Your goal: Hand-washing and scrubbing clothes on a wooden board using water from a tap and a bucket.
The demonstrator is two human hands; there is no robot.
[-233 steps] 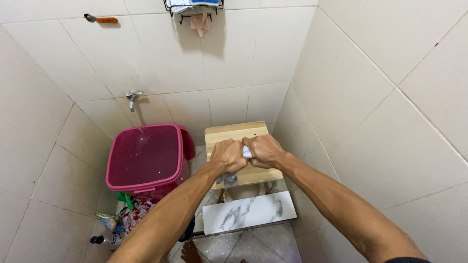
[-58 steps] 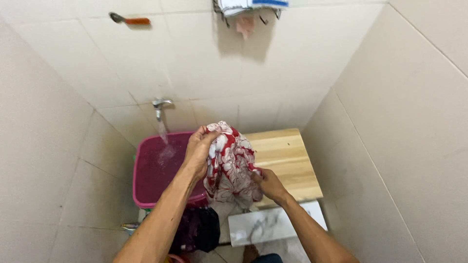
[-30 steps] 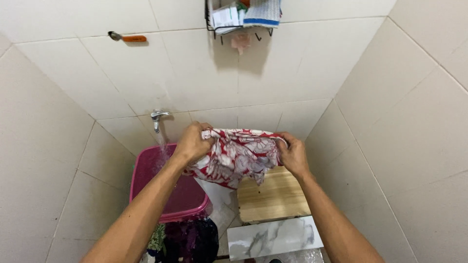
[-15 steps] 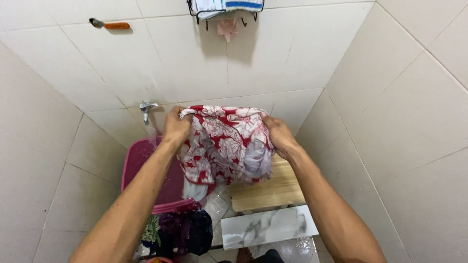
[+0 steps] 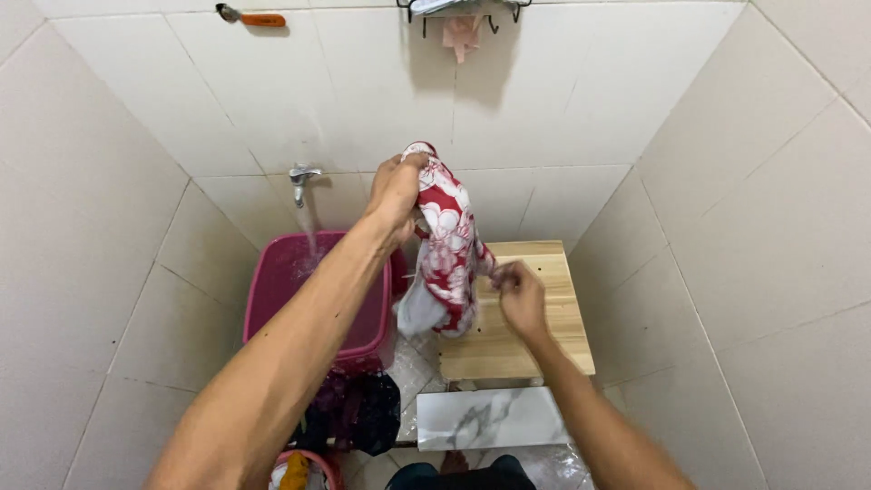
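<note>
A red cloth with a white flower pattern [image 5: 446, 245] hangs lengthwise in front of the tiled back wall. My left hand [image 5: 397, 191] is raised and grips its top end. My right hand [image 5: 520, 295] is lower, at the cloth's right edge over the wooden stool [image 5: 535, 336], fingers pinching the fabric. The cloth's lower end dangles between the pink bucket [image 5: 313, 299] and the stool.
A wall tap [image 5: 302, 177] runs water into the pink bucket. Dark and coloured laundry [image 5: 358, 417] is heaped on the floor below the bucket. A marble-pattern tile step [image 5: 490, 417] lies before the stool. A wire rack [image 5: 463, 7] and an orange-handled tool [image 5: 249, 16] hang above.
The cloth was stretched wide between both hands; now my left hand has lifted one end high and my right hand has dropped low, so it hangs vertically.
</note>
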